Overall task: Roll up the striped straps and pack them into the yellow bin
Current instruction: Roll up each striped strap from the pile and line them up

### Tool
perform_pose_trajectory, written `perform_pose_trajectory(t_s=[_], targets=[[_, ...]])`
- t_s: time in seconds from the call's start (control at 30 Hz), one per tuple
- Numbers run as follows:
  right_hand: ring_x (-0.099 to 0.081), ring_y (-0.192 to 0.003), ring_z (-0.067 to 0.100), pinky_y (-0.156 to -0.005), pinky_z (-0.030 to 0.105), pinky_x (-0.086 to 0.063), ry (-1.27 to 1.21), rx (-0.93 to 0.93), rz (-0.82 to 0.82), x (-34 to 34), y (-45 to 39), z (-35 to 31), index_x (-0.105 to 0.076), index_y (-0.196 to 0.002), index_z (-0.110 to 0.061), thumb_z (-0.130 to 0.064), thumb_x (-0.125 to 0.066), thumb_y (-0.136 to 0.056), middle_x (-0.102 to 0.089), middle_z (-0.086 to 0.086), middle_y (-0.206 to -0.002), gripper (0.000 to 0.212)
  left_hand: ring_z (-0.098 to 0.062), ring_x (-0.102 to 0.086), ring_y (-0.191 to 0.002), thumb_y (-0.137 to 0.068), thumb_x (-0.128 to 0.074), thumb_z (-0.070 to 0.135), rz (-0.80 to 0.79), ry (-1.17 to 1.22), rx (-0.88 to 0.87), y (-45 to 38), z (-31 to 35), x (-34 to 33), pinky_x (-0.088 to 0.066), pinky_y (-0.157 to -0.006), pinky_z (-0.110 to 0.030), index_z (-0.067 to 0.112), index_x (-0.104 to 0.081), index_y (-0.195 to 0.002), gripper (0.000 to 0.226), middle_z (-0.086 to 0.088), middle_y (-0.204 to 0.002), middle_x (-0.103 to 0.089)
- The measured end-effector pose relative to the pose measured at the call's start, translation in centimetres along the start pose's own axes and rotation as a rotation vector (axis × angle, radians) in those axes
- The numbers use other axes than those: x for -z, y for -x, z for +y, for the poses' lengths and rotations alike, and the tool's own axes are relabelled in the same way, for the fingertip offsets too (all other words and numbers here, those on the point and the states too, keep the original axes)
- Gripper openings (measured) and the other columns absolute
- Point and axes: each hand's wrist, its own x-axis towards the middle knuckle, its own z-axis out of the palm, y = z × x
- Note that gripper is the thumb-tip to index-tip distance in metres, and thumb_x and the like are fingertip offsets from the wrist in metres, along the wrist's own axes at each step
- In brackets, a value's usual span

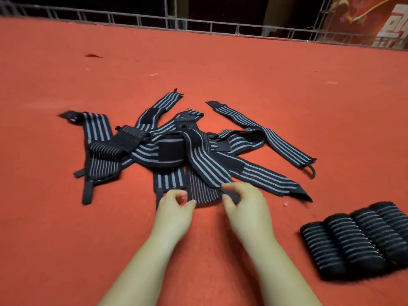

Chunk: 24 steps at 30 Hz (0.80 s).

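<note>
A tangled pile of black straps with grey stripes (176, 146) lies on the red surface in the middle of the view. The near end of one strap (203, 193) points toward me. My left hand (174, 206) pinches its left corner with thumb and fingers curled. My right hand (245, 202) pinches its right corner. Several rolled straps (357, 237) lie side by side at the lower right. No yellow bin shows in the view.
The red felt surface (242, 74) stretches all round the pile. A low metal wire fence (198, 25) runs along its far edge, with darkness behind. A red banner (375, 21) hangs at the top right.
</note>
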Motion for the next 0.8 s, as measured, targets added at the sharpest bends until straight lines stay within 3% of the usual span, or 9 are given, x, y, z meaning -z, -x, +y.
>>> perform_pose_trajectory(t_s=[0.13, 0.2, 0.3, 0.47, 0.6, 0.7, 0.8], targets=[[-0.024, -0.139, 0.018, -0.112, 0.028, -0.017, 0.221, 0.008, -0.192, -2.9, -1.9, -1.1, -0.054, -0.130, -0.035, -0.028, -0.056, -0.091, -0.035, 0.000, -0.148, 0.039, -0.016, -0.059, -0.097, -0.088, -0.060, 0.028, -0.078, -0.045, -0.001, -1.7, 0.0, 0.5, -0.045, -0.088, -0.028, 0.016, -0.052, -0.121, 0.036, 0.008, -0.092, -0.060], [-0.011, -0.144, 0.020, -0.115, 0.032, -0.012, 0.299, -0.001, -0.266, -3.6, -2.9, -1.1, -0.048, -0.134, -0.040, -0.032, -0.049, -0.095, -0.021, 0.001, -0.156, 0.041, -0.019, -0.061, -0.099, -0.089, -0.059, 0.031, -0.136, -0.084, -0.013, -2.6, 0.4, 0.1, -0.047, -0.087, -0.031, 0.020, -0.050, -0.124, 0.038, 0.004, -0.095, -0.063], [-0.012, -0.145, 0.022, -0.116, 0.035, -0.016, 0.374, -0.018, -0.366, -4.1, -4.1, -0.6, -0.040, -0.140, -0.037, -0.032, -0.046, -0.095, -0.016, 0.003, -0.158, 0.046, -0.026, -0.064, -0.097, -0.088, -0.059, 0.024, -0.202, -0.112, -0.025, -3.8, 0.9, -0.8, -0.050, -0.083, -0.032, 0.022, -0.051, -0.124, 0.037, -0.006, -0.108, -0.065], [-0.036, -0.134, 0.022, -0.110, 0.031, -0.029, 0.455, -0.021, -0.278, -3.7, -5.7, 0.9, -0.030, -0.146, -0.017, -0.028, -0.050, -0.090, -0.035, 0.005, -0.149, 0.061, -0.017, -0.066, -0.072, -0.086, -0.052, 0.011, -0.226, -0.180, -0.030, -4.8, 0.6, -1.2, -0.057, -0.071, -0.032, 0.032, -0.055, -0.112, 0.033, 0.004, -0.081, -0.065], [-0.041, -0.129, 0.025, -0.106, 0.032, -0.034, 0.378, -0.116, -0.297, -3.0, -6.8, 0.5, -0.025, -0.147, -0.015, -0.031, -0.062, -0.080, -0.046, 0.007, -0.139, 0.078, -0.018, -0.067, -0.078, -0.086, -0.052, 0.010, -0.255, -0.118, -0.050, -4.5, 0.4, -0.9, -0.057, -0.075, -0.037, 0.031, -0.056, -0.114, 0.035, 0.004, -0.092, -0.064], [-0.052, -0.118, 0.026, -0.094, 0.033, -0.042, 0.547, -0.046, -0.306, -2.9, -7.0, -0.1, -0.046, -0.135, -0.016, -0.031, -0.056, -0.083, -0.058, 0.007, -0.126, 0.055, -0.021, -0.067, -0.083, -0.087, -0.051, 0.009, -0.269, -0.088, -0.057, -4.1, 0.1, -0.9, -0.056, -0.076, -0.035, 0.029, -0.055, -0.117, 0.037, -0.003, -0.094, -0.066], [-0.056, -0.107, 0.027, -0.085, 0.034, -0.042, 0.541, 0.046, -0.177, -2.2, -7.0, -0.4, -0.062, -0.115, -0.015, -0.019, -0.049, -0.086, -0.066, 0.009, -0.109, 0.033, -0.022, -0.065, -0.087, -0.089, -0.052, 0.014, -0.265, 0.000, -0.055, -3.5, 0.1, -0.7, -0.053, -0.075, -0.031, 0.025, -0.056, -0.120, 0.033, -0.003, -0.098, -0.064]])
